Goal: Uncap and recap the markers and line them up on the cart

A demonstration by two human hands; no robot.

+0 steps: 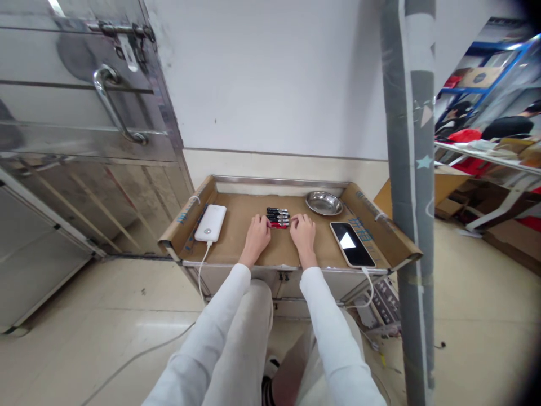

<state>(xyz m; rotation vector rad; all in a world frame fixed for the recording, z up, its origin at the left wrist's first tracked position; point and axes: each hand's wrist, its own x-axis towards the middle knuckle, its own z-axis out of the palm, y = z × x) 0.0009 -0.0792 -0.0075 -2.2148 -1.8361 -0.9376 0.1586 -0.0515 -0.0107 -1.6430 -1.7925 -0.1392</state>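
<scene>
A small row of black and red batteries [278, 217] lies side by side on the cardboard-lined tray table [236, 248]. My left hand [257, 234] rests at the left end of the row, fingers curled down and touching it. My right hand [302, 231] sits at the right end, fingertips bent against the batteries. Both hands press on the row from either side; neither has lifted anything.
A white power bank [210, 223] with a cable lies left of the batteries. A round metal dish [324, 203] stands at the back right, a phone [352, 243] on a cable at the right. A grey post [412, 197] rises on the right, a metal door [84, 113] on the left.
</scene>
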